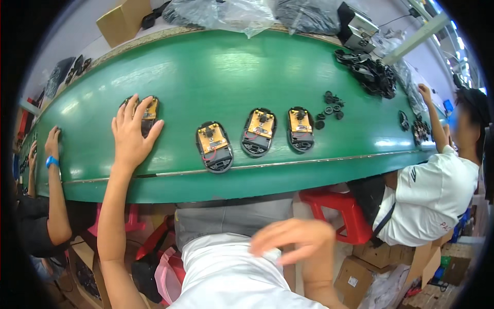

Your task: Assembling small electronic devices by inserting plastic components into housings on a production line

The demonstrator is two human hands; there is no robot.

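My left hand lies palm down with spread fingers over a black mouse base with a tan circuit board, at the left of the green table. Its fingers cover much of that base, and a second dark edge shows beside it under the fingertips. In front of me three more open mouse bases stand in a loose row: a left one, a middle one and a right one. Each shows a tan board and a black battery bay. My right hand, slightly blurred, hangs above my lap, fingers loosely apart, with nothing visible in it.
Small black wheel-like parts lie right of the row. Beyond them is a pile of black plastic shells. A co-worker in a white shirt sits at the right; another person's forearm rests at the left. Plastic bags line the far edge.
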